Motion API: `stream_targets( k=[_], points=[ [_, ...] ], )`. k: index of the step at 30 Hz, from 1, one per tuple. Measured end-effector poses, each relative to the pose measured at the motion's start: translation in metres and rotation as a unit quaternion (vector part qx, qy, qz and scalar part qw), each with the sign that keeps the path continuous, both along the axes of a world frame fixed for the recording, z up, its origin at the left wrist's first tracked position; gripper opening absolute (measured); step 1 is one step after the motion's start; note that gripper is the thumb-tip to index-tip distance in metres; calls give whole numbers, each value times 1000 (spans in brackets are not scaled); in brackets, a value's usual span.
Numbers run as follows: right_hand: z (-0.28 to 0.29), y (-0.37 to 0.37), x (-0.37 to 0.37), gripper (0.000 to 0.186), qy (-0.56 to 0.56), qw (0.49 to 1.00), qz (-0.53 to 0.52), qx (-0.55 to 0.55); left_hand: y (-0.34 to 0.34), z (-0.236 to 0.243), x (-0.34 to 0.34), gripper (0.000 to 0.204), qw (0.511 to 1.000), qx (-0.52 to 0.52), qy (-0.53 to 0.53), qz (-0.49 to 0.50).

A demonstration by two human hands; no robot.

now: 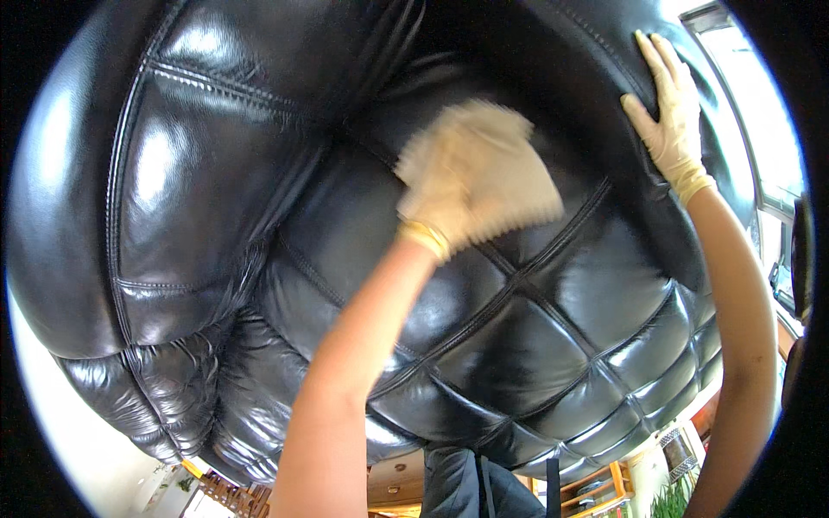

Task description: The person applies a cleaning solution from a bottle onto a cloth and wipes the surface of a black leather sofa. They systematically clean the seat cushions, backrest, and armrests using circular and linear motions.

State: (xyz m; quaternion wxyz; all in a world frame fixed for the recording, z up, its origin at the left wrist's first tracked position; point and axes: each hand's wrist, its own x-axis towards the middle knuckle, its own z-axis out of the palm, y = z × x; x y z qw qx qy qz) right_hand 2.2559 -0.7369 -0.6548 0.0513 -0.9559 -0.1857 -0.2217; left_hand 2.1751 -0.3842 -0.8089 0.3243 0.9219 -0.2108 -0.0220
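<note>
My left hand (445, 194), in a thin pale glove with a yellowish cuff, presses a beige cloth (528, 186) against the tufted black leather sofa (471, 332). Motion smears the cloth and the fingers, and part of the hand blends into the fabric. Farther right, my right hand (678, 116) wears a similar glove. It lies with fingers spread on the smooth black padded side (596, 65) of the sofa and holds nothing. Stitched seams and deep creases cross the glossy leather under and around the cloth.
A thick padded section (194, 173) rises on the left. Bright window panes (756, 95) stand beyond my right hand. Along the lower edge are a wooden shelf unit (596, 494), a green plant (669, 501) and my dark clothing (471, 483).
</note>
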Motion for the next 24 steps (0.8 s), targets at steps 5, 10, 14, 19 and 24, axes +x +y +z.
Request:
stream_targets(
  k=[5, 10, 14, 19, 24],
  points=[
    [-18, -8, -2, 71, 19, 1000, -3, -11, 91, 30, 37, 75, 964, 184, 64, 179],
    [-16, -1, -2, 71, 0, 1000, 2, -6, 26, 50, -118, 84, 988, 140, 47, -39],
    [-11, -3, 4, 71, -7, 1000, 11, -4, 114, 18, -21, 81, 970, 194, 9, -144],
    [-25, -13, 3, 67, -13, 999, 27, -22, 216, 35, -78, 65, 962, 182, 20, 203],
    [-21, -15, 0, 66, -14, 998, 21, -54, 106, 33, -104, 57, 971, 192, -126, 64]
  ],
)
